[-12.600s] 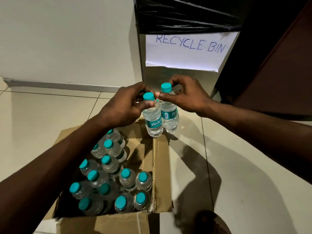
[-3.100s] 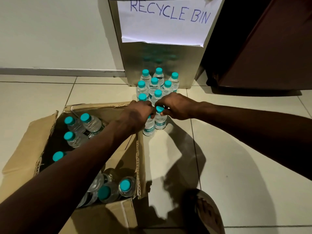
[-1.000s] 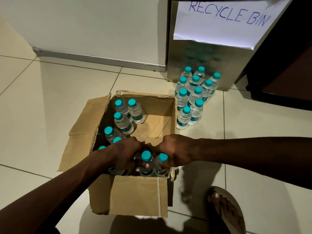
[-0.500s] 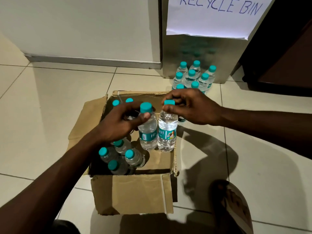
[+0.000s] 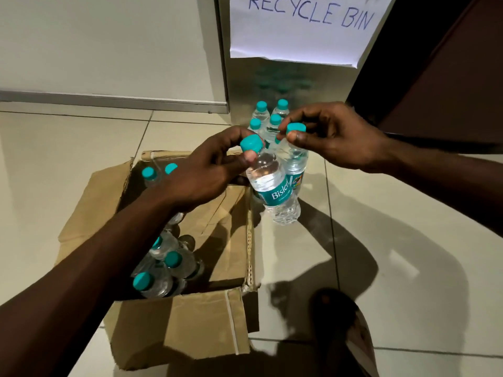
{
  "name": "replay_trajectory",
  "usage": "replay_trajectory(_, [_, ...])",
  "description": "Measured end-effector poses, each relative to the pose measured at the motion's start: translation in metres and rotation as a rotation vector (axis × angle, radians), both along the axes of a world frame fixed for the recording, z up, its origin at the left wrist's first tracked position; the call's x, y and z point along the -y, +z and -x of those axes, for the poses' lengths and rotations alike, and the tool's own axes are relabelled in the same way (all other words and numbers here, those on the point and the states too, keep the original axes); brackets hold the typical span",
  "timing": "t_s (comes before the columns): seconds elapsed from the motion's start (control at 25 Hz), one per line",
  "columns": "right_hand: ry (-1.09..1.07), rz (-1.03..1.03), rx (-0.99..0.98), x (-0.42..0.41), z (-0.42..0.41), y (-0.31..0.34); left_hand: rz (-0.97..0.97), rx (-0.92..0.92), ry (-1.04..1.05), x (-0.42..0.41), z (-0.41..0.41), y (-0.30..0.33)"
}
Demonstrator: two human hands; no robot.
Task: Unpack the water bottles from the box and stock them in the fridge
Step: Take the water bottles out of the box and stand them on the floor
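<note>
My left hand (image 5: 206, 170) grips a small clear water bottle (image 5: 275, 191) by its teal cap, hanging just past the right wall of the open cardboard box (image 5: 190, 322). My right hand (image 5: 334, 137) pinches the teal cap of a second bottle (image 5: 295, 159) right behind the first. Several more bottles (image 5: 166, 270) stay inside the box, some upright, some leaning. A cluster of bottles (image 5: 265, 121) stands on the floor tiles behind my hands, partly hidden by them.
A metal bin (image 5: 285, 80) with a paper sign (image 5: 299, 28) reading RECYCLE BIN stands behind the cluster. Dark brown furniture (image 5: 449, 77) is at the right. A sandalled foot (image 5: 345, 330) rests on the tiles right of the box. The white wall runs along the left.
Both hands have carried their two bottles up out of the box and rightward, toward the cluster of bottles on the floor by the bin.
</note>
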State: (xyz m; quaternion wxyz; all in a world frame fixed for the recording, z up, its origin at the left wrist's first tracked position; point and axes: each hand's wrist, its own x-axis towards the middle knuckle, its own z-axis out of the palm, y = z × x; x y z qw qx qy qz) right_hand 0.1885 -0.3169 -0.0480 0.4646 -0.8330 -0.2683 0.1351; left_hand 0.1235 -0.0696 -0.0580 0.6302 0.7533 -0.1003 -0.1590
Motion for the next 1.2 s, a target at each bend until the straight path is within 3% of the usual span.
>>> replay_trajectory(0.12, [-0.020, 0.073, 0.006, 0.021, -0.005, -0.001, -0.198, 0.154, -0.167, 0.019, -0.005, -0.009])
replay_trajectory(0.24, [0.056, 0.362, 0.203, 0.037, -0.008, -0.011, -0.427, 0.394, -0.296, 0.040, -0.005, -0.026])
replay_trajectory(0.32, [0.151, 0.502, 0.330, 0.037, -0.006, -0.022, -0.544, 0.435, -0.324, 0.047, -0.006, -0.040])
replay_trajectory(0.56, [0.380, 0.767, 0.427, 0.020, 0.000, -0.061, -0.944, 0.442, -0.389, 0.045, -0.007, -0.079])
replay_trajectory(0.84, [0.525, 0.703, 0.449, 0.010, -0.004, -0.084, -1.085, 0.467, -0.346, 0.039, -0.008, -0.086])
replay_trajectory(1.2, [0.516, 0.656, 0.472, 0.001, -0.002, -0.088, -1.239, 0.393, -0.350, 0.054, -0.011, -0.085])
